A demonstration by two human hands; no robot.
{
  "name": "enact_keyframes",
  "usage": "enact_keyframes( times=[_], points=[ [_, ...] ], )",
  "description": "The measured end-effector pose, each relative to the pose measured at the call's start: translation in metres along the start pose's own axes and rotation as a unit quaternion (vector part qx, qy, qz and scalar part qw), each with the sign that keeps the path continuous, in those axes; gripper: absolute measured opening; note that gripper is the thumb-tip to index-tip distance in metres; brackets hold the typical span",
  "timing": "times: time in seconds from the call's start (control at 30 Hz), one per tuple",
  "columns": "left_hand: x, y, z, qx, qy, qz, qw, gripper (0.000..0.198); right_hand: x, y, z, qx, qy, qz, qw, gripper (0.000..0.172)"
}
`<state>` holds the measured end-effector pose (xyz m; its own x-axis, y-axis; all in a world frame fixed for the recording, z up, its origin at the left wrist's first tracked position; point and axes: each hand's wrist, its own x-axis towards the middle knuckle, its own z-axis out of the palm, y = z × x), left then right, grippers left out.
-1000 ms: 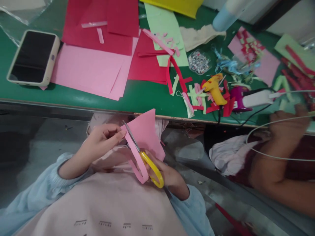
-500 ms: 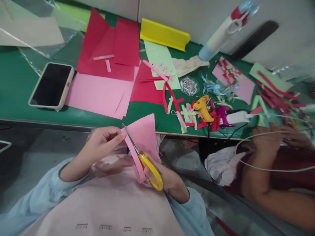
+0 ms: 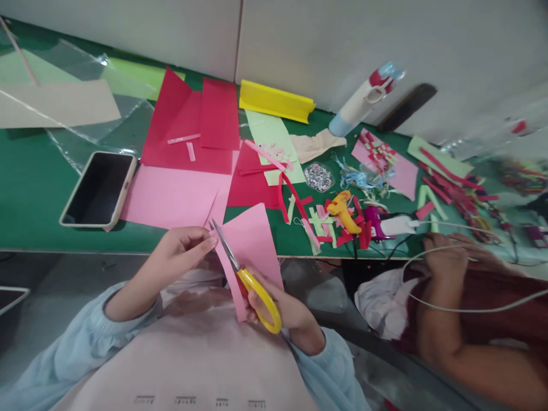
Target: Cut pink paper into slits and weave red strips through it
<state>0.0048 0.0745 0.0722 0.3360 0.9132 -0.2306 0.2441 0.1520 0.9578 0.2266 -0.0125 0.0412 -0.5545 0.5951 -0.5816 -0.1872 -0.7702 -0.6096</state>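
Observation:
In the head view, my left hand (image 3: 184,254) pinches the upper end of a narrow pink paper strip (image 3: 231,279) between thumb and fingers. My right hand (image 3: 291,308) is closed around yellow-handled scissors (image 3: 260,297). Their metal blades point up and left, lying between the strip and a larger pink paper sheet (image 3: 252,237). This sheet stands just behind the right hand, above my lap and near the table edge. Whether the strip still joins the sheet near the blade tips, I cannot tell. Some fingers of the right hand are hidden behind the handles and paper.
On the green table (image 3: 29,188) lie a phone (image 3: 98,191), red paper (image 3: 220,114), pink sheets (image 3: 171,194), a yellow glue gun (image 3: 343,212) and a dish of small beads (image 3: 319,177). A bottle (image 3: 359,103) stands behind. A co-worker's arm (image 3: 445,297) and a white cable are at right.
The view has tilted up, so the table sits lower in the picture. The strip's lower end, curled before, now hangs straighter. Both hands keep their holds.

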Motion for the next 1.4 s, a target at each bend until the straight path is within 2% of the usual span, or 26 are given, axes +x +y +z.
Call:
enact_keyframes(
  times=[0.17,0.3,0.5,0.63,0.8,0.97,1.23,1.4],
  points=[
    [0.006,0.000,-0.006,-0.004,0.003,-0.013,1.000,0.038,0.011,-0.006,0.009,-0.006,0.035,-0.012,0.999,0.068],
    [0.010,-0.003,-0.010,-0.011,-0.001,-0.012,1.000,0.041,0.017,-0.008,0.011,-0.013,0.050,0.017,0.999,0.069],
    [0.017,-0.014,-0.016,-0.031,-0.013,-0.006,0.999,0.044,0.023,-0.009,0.007,-0.027,0.016,0.013,0.999,0.073],
    [0.023,-0.019,-0.018,-0.060,-0.019,-0.012,0.998,0.042,0.027,-0.015,0.005,-0.035,0.001,0.020,0.999,0.062],
    [0.031,-0.022,-0.018,-0.090,-0.015,-0.020,0.996,0.038,0.036,-0.020,-0.001,-0.071,-0.026,-0.029,0.997,0.056],
    [0.039,-0.025,-0.016,-0.152,-0.005,-0.042,0.987,0.035,0.046,-0.018,-0.010,-0.040,-0.037,-0.014,0.998,0.051],
    [0.049,-0.023,-0.015,-0.209,0.024,-0.064,0.976,0.033,0.056,-0.025,-0.011,-0.002,-0.065,-0.010,0.998,0.057],
    [0.050,-0.020,-0.021,-0.187,0.062,-0.046,0.979,0.034,0.062,-0.027,-0.012,0.019,-0.034,0.002,0.999,0.066]
  ],
)
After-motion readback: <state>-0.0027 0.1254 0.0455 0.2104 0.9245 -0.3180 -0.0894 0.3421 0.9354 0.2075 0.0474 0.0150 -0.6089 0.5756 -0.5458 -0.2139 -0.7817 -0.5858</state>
